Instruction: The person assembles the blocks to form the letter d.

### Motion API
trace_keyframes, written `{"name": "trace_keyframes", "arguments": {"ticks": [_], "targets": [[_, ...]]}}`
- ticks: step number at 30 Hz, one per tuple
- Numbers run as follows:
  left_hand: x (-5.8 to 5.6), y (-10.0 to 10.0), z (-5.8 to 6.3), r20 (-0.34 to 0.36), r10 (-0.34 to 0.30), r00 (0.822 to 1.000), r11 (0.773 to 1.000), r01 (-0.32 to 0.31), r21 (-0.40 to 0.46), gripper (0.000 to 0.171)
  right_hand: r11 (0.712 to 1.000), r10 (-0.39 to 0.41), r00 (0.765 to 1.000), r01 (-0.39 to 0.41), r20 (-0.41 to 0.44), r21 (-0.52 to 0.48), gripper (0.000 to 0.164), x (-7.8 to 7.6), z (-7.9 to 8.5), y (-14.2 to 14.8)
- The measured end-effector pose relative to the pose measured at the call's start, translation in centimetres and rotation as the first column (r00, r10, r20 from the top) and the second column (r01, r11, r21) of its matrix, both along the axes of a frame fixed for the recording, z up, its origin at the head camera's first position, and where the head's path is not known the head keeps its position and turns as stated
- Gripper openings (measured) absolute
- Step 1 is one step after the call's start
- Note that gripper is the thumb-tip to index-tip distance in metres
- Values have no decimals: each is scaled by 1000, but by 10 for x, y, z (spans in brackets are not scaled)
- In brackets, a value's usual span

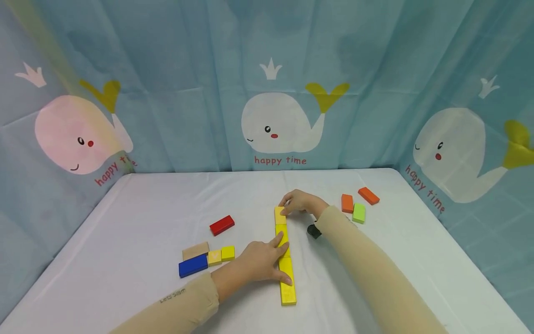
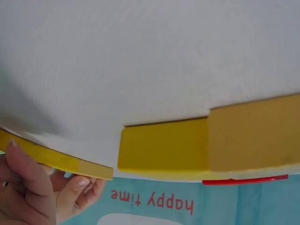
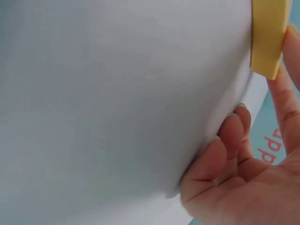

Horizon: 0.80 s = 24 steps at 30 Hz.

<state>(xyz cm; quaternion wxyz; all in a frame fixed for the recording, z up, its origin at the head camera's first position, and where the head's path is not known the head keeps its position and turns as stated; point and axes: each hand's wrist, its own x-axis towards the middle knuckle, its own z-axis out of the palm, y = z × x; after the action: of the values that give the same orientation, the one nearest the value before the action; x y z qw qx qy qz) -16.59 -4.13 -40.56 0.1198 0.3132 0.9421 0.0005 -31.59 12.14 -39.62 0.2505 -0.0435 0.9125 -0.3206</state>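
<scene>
A straight row of yellow blocks (image 1: 287, 292) runs away from the person along the white table, with a pale yellow block (image 1: 279, 216) at its far end. My left hand (image 1: 260, 260) lies over the row from the left, its fingers spread and touching the blocks' tops and edges. At the far end my right hand (image 1: 303, 202) pinches the pale yellow block between thumb and index finger. The right wrist view shows the index finger against the block's end (image 3: 269, 51) and the other fingers curled near the cloth.
Left of the row lie a red block (image 1: 222, 225), a wooden block (image 1: 194, 251), a blue block (image 1: 193, 266), a small pale block (image 1: 214, 258) and a small yellow block (image 1: 227, 253). Two orange blocks (image 1: 347, 203), a green block (image 1: 359, 213) and a black object (image 1: 314, 231) lie right.
</scene>
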Motion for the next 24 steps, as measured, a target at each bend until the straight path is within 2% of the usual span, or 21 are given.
{"name": "trace_keyframes", "arguments": {"ticks": [6,9,18,24], "targets": [[1,0,1,10,3,1000,1000,-4,7,92,996,25,1000,-26,-17,-87,44,9,1,17],[2,0,2,8,-1,1000,1000,1,13,91,995,34,999,-36,-22,-95,44,14,8,34],[1,0,1,26,17,1000,1000,-18,21,92,996,17,1000,-18,-16,-87,44,30,38,113],[2,0,1,27,21,999,1000,-21,20,92,997,-23,1000,22,-19,-78,52,41,46,163]]}}
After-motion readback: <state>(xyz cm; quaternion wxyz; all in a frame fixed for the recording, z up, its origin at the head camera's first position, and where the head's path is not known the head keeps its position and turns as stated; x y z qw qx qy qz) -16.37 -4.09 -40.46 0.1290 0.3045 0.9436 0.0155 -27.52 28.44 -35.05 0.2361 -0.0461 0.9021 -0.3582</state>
